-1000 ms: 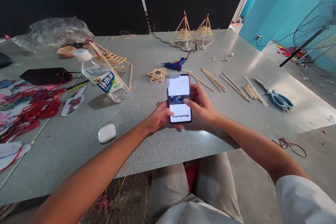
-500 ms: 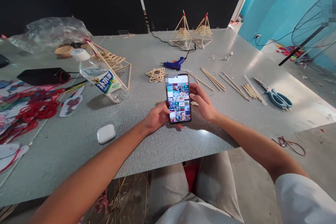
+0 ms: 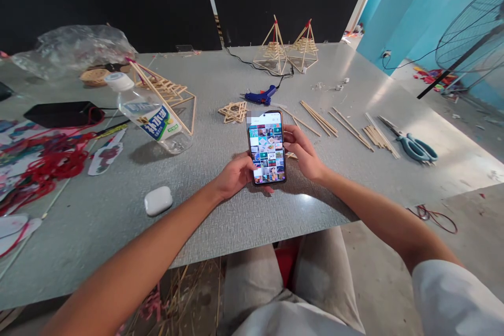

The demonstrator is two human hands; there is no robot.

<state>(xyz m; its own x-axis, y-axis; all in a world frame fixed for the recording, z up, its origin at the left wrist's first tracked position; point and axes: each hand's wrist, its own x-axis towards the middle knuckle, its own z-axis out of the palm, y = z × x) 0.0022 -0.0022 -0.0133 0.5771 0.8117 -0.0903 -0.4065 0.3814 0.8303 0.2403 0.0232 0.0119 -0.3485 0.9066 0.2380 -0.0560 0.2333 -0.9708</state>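
Note:
A smartphone [image 3: 266, 149] is held upright over the table near its front edge, its lit screen showing a grid of small pictures. My left hand [image 3: 237, 176] grips its lower left side, thumb on the screen's edge and a fingertip showing below. On the other side my right hand [image 3: 305, 153] closes on the phone's right edge, fingers partly behind it. Just beyond the phone lies a star-shaped piece of thin wooden sticks [image 3: 233, 112]. Behind that is a blue hot glue gun [image 3: 260, 95]. A bit of stick work peeks out beneath my right hand, mostly hidden.
Left of my hands stand a tilted plastic bottle [image 3: 153, 118] and a white earbud case [image 3: 158, 201]. Loose sticks [image 3: 318, 118] and scissors [image 3: 413, 144] lie to the right. Stick pyramids [image 3: 271, 52] stand at the back. Red cord [image 3: 59, 160] is heaped at far left.
The phone has shifted very slightly left in view, and the left thumb reaches a little further onto the screen. Both hands keep their hold; the picture grid looks the same.

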